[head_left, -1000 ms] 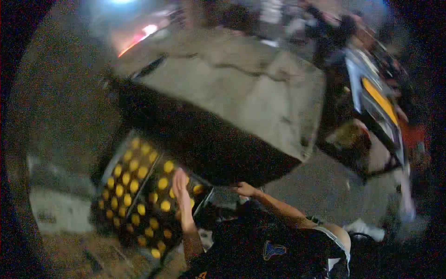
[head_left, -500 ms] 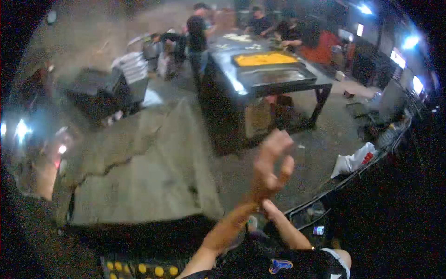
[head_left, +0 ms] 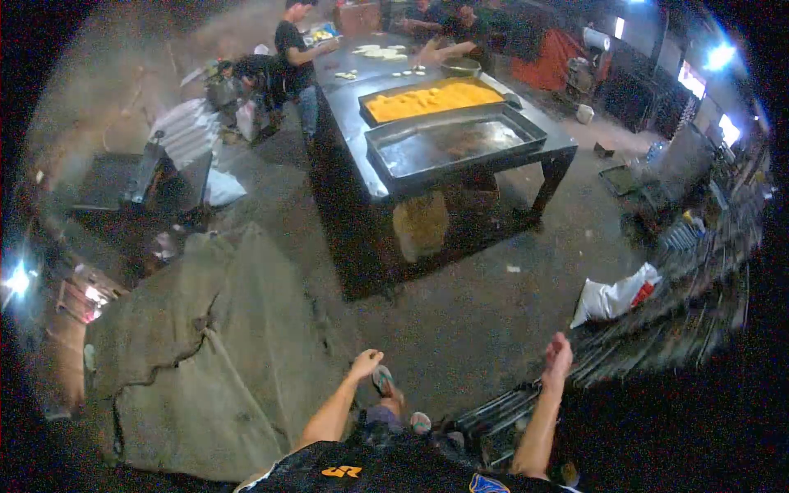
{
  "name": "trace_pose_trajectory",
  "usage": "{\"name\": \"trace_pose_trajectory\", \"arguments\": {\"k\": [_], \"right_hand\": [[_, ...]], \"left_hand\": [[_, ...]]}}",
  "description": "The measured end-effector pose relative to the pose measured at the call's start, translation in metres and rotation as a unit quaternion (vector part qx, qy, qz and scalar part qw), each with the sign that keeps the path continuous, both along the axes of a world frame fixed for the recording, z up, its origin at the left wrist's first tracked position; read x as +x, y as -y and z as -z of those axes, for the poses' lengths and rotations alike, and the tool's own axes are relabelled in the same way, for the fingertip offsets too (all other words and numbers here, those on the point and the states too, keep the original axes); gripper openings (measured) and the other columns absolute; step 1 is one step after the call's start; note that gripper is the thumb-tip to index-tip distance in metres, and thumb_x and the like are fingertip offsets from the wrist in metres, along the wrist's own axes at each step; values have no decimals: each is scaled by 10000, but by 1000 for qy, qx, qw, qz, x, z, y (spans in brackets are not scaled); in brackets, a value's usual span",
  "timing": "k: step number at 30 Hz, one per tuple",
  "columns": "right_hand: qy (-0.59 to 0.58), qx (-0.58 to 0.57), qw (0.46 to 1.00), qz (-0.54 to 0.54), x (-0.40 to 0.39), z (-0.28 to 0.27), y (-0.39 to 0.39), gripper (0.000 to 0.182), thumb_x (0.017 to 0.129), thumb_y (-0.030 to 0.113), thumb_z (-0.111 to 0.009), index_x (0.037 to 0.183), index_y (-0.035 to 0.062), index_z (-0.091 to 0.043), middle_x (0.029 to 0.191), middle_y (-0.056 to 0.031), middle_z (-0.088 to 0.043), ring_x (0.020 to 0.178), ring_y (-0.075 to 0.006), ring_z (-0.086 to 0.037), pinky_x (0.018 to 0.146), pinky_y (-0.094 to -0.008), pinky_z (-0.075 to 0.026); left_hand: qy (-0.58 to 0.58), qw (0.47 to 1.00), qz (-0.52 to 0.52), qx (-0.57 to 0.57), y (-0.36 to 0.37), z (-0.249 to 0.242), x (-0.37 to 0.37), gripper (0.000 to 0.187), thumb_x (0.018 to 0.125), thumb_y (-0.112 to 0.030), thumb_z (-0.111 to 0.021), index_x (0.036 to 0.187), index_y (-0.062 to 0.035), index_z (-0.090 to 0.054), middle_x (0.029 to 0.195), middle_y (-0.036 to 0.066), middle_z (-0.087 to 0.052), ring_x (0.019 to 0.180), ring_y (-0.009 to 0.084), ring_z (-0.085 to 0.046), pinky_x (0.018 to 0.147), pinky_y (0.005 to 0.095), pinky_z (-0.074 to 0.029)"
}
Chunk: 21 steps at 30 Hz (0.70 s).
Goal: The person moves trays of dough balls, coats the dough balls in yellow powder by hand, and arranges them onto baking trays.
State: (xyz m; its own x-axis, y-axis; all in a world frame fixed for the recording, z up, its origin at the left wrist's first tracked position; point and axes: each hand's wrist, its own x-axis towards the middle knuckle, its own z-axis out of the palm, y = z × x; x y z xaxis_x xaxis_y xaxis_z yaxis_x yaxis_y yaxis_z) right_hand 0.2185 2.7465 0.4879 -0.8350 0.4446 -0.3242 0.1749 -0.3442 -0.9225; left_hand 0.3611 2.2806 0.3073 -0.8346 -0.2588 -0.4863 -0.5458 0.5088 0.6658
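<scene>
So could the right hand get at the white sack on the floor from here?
Probably not without stepping closer. The right hand is raised and empty, and the white sack lies apart from it across bare floor. Nothing blocks the way.

Left hand (head_left: 366,361) and right hand (head_left: 558,357) parted, lowered; view swung toward table (head_left: 345,123).

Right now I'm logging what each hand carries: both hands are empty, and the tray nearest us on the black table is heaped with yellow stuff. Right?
Not quite. In the head view the near tray is bare, shiny metal; the yellow heap fills the far tray. Left hand and right hand are indeed empty.
</scene>
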Motion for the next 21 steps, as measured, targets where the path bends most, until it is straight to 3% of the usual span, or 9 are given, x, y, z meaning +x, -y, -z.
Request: {"name": "trace_pose_trajectory", "arguments": {"k": [2, 3, 6, 7, 10, 13, 16, 19, 21], "right_hand": [[22, -15, 999, -35, -28, 59, 17, 145, 853, 251, -611, 835, 111, -578, 676, 21, -515, 558, -83, -476, 498, -202, -344], [36, 37, 998, -47, -36, 63, 47, 137, 840, 231, -627, 820, 108, -569, 655, 17, -505, 538, -85, -470, 456, -216, -321], [77, 26, 978, -191, -77, 94, 134, 296, 876, 163, -593, 1114, -14, -603, 893, -56, -601, 708, -130, -601, 544, -221, -443], [64, 46, 968, -240, -96, 89, 172, 280, 888, 143, -574, 1122, -7, -607, 919, -59, -609, 735, -131, -610, 571, -221, -459], [-1, 138, 933, -332, -158, 83, 261, 248, 913, 100, -535, 1129, 26, -634, 978, -65, -630, 789, -120, -619, 638, -219, -489], [-121, 198, 929, -287, -226, 11, 344, 209, 909, 75, -544, 1080, 16, -648, 992, -61, -643, 878, -143, -615, 759, -260, -493], [-254, 298, 888, -239, -298, -20, 403, 194, 912, 60, -536, 1063, -9, -636, 1008, -72, -648, 954, -172, -597, 865, -292, -465], [-249, 354, 863, -260, -338, -64, 456, 204, 913, 55, -521, 1076, -15, -622, 1044, -98, -645, 970, -188, -605, 855, -297, -472], [-304, 377, 834, -266, -366, -79, 498, 215, 875, 32, -537, 1069, 3, -626, 1025, -120, -631, 949, -227, -607, 854, -311, -475]], "left_hand": [[-42, 990, -105, 84, 14, -27, -25, 496, 904, -396, -573, 1216, -12, -588, 1115, 154, -653, 1027, 222, -616, 873, 342, -473], [-69, 986, -97, 115, 28, -31, -41, 418, 918, -325, -588, 1194, -12, -604, 979, 83, -676, 880, 171, -622, 781, 305, -486], [-113, 972, -141, 147, 65, -52, -87, 372, 932, -294, -583, 1179, -16, -612, 952, 54, -669, 860, 167, -612, 770, 305, -485], [-90, 961, -169, 199, 81, -53, -104, 381, 935, -307, -583, 1182, -19, -611, 1046, 66, -656, 956, 163, -597, 824, 302, -470], [-105, 946, -236, 197, 134, -39, -155, 380, 938, -297, -580, 1200, -23, -604, 1106, 81, -643, 1020, 172, -582, 873, 304, -456], [-185, 929, -248, 204, 176, -68, -210, 409, 939, -300, -581, 1236, -19, -578, 1184, 99, -618, 1089, 199, -563, 927, 320, -440], [-220, 912, -259, 230, 225, -99, -258, 435, 939, -307, -585, 1261, -17, -553, 1248, 99, -586, 1149, 204, -533, 962, 320, -418], [-247, 907, -271, 207, 281, -116, -307, 428, 942, -309, -582, 1260, -24, -554, 1248, 90, -588, 1149, 201, -533, 966, 315, -413], [-307, 870, -311, 228, 309, -148, -340, 407, 944, -311, -578, 1237, -29, -572, 1236, 83, -593, 1140, 198, -536, 972, 319, -409]]}}
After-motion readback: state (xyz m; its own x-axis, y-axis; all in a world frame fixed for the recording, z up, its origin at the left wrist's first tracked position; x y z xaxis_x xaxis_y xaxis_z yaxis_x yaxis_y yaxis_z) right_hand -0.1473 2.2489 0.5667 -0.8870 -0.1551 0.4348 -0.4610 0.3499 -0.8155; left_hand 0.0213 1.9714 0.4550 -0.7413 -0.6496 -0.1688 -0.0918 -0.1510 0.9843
